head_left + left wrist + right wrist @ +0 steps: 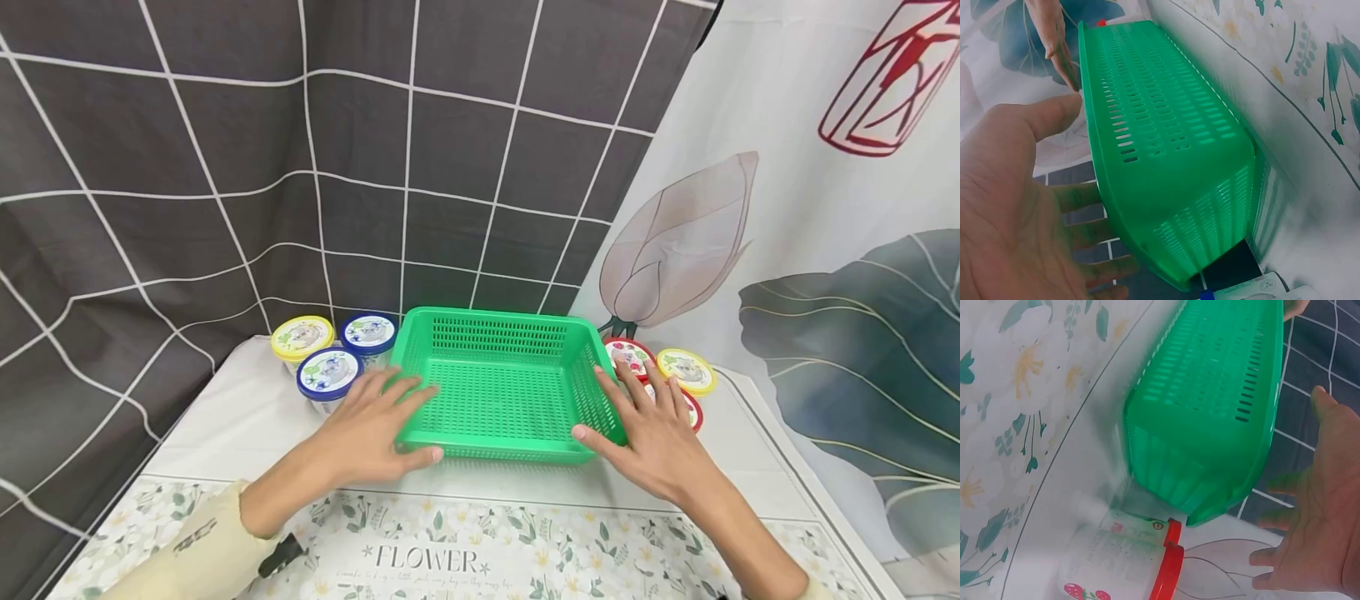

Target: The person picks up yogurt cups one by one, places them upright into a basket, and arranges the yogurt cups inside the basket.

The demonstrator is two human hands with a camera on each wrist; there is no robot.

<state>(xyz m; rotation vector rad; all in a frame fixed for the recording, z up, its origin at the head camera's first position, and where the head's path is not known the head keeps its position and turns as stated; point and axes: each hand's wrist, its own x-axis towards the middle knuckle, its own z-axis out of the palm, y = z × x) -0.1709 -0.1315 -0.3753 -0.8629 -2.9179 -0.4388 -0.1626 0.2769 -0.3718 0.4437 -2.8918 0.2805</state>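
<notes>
A green plastic basket (495, 400) with slotted walls stands on the table between the two hands, and nothing lies in it. My left hand (367, 437) is spread over its left front corner, fingers loosely extended. In the left wrist view the thumb (1054, 117) comes close to the rim; contact is unclear. On the other side my right hand (652, 437) hovers by the right wall with fingers apart. The right wrist view shows a gap between that hand (1319, 519) and the basket (1197, 437). Neither hand holds anything.
Left of the basket stand a yellow-lidded tub (302, 336) and two blue-lidded tubs (329, 371). To its right are a yellow-lidded tub (686, 371) and two red-lidded tubs (628, 357), partly behind the right hand. A dark checked curtain (480, 150) hangs behind.
</notes>
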